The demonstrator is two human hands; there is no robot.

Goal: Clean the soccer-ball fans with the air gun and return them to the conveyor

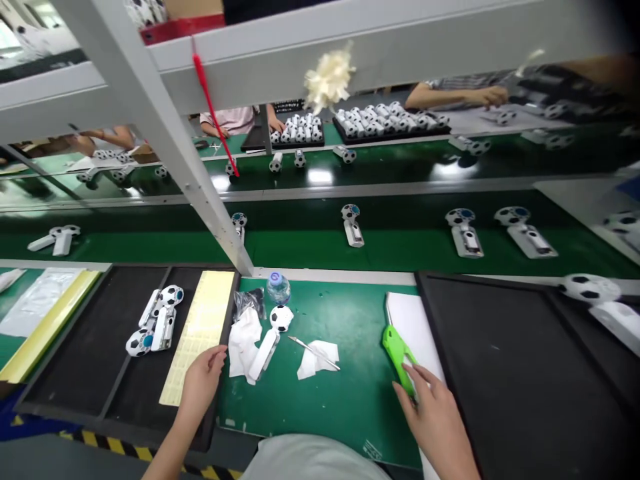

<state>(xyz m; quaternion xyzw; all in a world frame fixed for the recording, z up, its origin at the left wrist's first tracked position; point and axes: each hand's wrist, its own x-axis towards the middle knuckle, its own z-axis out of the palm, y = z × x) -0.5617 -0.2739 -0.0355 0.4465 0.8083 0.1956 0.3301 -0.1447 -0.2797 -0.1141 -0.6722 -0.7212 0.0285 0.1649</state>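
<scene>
My right hand (434, 415) has thumb and fingers around the lower end of a bright green plastic tool (396, 347), which lies over a white paper sheet (413, 320). My left hand (203, 379) is closed, thumb and fingers together, beside a yellow sticker sheet (200, 327); whether it holds anything small cannot be seen. Between the hands on the green table (350, 413) lies a white device with a football-patterned head (266, 350), partly on a crumpled white cloth (243, 343). Right of it, a thin metal craft knife (320, 355) rests across a scrap of white paper (313, 369).
A black tray (50, 373) at left holds several football-headed devices (164, 319); another black tray (520, 373) is at right. A small bottle (278, 288) stands behind. Similar devices (353, 227) sit on the green conveyor (400, 247). A metal post (165, 127) rises at left; co-workers' hands (493, 97) are beyond.
</scene>
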